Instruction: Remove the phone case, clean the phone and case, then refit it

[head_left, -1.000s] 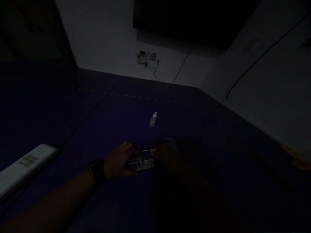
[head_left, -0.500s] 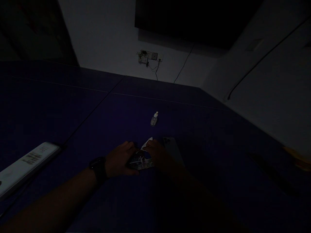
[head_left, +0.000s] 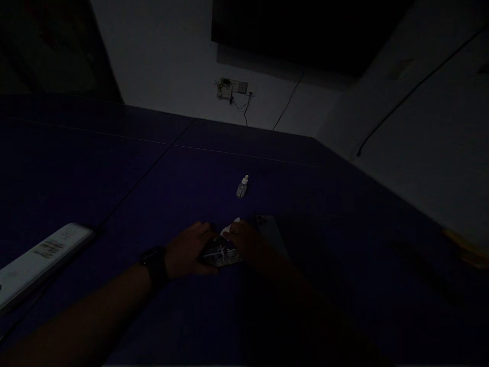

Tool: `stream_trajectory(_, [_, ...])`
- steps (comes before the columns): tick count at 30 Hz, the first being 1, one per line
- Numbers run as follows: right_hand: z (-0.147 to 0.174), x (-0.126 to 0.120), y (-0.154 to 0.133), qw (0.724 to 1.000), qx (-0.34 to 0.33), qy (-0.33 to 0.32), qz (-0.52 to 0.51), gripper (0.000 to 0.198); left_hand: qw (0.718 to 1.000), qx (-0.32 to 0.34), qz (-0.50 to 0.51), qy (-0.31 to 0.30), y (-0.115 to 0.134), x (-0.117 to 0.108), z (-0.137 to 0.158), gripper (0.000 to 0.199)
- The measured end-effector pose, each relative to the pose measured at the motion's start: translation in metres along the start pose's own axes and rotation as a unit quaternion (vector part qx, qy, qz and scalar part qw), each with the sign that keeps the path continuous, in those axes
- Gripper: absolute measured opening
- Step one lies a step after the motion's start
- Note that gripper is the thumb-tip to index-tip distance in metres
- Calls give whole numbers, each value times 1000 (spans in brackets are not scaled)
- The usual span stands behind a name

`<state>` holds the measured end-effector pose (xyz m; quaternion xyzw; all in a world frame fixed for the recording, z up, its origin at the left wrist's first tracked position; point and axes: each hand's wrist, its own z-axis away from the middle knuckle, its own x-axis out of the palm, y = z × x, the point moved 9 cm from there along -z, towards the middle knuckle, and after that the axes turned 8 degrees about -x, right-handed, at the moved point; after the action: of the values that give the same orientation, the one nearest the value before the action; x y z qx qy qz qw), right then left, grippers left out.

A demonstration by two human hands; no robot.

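In the dim light, my left hand (head_left: 189,250), with a black watch at its wrist, grips the left side of a flat patterned piece that looks like a phone case (head_left: 223,258). My right hand (head_left: 244,238) pinches a white tissue (head_left: 226,230) against the far part of the case. Right beside that hand lies a grey phone (head_left: 273,232), camera side up and partly covered by my forearm. A small clear bottle with a white dropper-like top (head_left: 242,187) stands beyond both hands.
A white power strip (head_left: 46,260) lies on the dark blue surface (head_left: 153,204) to the left, its cord (head_left: 141,181) running to the back. Wall sockets (head_left: 233,87) with cables are behind. A dark elongated thing (head_left: 424,270) and something yellowish (head_left: 466,250) lie at right.
My right hand has shifted slightly with the tissue, which now looks more bunched and covers a different part of the case. The left hand keeps its place.
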<state>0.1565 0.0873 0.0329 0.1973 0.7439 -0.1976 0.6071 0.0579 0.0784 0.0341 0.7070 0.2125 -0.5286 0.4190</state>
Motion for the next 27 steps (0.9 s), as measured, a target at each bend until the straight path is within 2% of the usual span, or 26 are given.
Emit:
stream_trajectory(4, [3, 0, 4, 1000, 5, -1, 3, 30, 1000, -8, -4, -12, 0, 1, -1, 68])
stream_trajectory(8, [-5, 1, -12, 1000, -23, -13, -11, 20, 1000, -10, -5, -15, 1, 0, -2, 63])
stream_trajectory(15, [8, -4, -31, 997, -63, -43, -16, 23, 1000, -7, 9, -20, 2, -1, -1, 70])
stream_trajectory(21, [-5, -3, -26, 998, -19, -37, 40, 21, 1000, -9, 7, -13, 1, -1, -1, 66])
stream_trajectory(24, [-4, -3, -30, 997, -36, -59, 26, 20, 1000, -4, 13, -14, 1, 0, -1, 66])
stream_trajectory(27, [7, -1, -31, 995, -23, -93, -6, 20, 1000, -2, 15, -17, 2, 0, -1, 70])
